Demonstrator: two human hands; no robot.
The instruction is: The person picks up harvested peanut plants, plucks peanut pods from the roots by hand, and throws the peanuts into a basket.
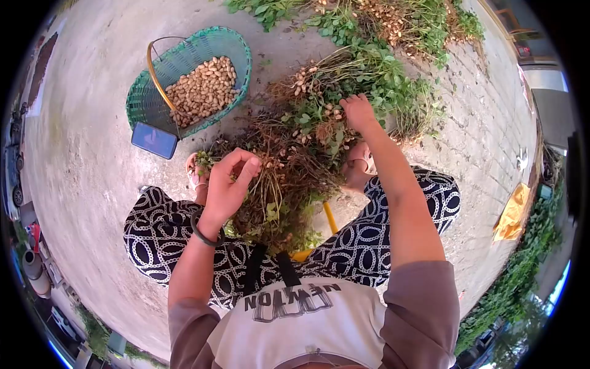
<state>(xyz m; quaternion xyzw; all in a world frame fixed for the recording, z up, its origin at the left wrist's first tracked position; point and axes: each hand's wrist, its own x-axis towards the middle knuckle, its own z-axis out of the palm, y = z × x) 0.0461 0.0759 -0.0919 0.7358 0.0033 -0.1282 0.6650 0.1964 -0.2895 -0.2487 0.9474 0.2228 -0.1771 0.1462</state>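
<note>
My left hand (230, 184) is over the left side of a heap of peanut plants (283, 190), with thumb and fingers curled together; what they pinch, if anything, I cannot make out. Farther forward and to the right, my right hand (358, 112) has its fingers closed on a leafy peanut plant (335, 123) with pods showing beside it. Stems, roots and pods lie tangled between my feet. A green woven basket (140, 101) with a curved handle stands at the front left, and a pile of picked peanuts (206, 89) lies in it.
A phone (153, 140) leans at the basket's near rim. More uprooted peanut plants (405, 24) lie at the far right on the concrete ground (92, 154). A yellow bar (330, 216) shows between my legs. Yellow sheeting (511, 212) lies at the right edge.
</note>
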